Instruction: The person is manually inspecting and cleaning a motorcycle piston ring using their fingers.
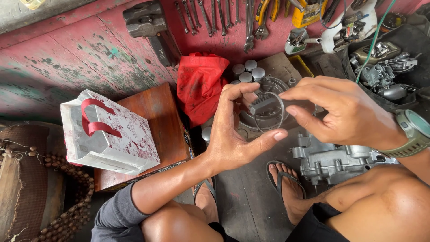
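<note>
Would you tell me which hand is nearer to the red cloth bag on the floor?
Left. The left hand is just right of the red cloth bag; the right hand lies farther right, beyond the thin ring both hold.

Worn red-painted plank floor (67, 58), low wooden stool (156, 121), woven mat (27, 179), daylight.

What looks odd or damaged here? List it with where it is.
The pink floor is badly worn, its paint chipped to grey at upper left. The white bag lies tipped on the wooden box. The ring held by the left hand and right hand looks intact.
</note>
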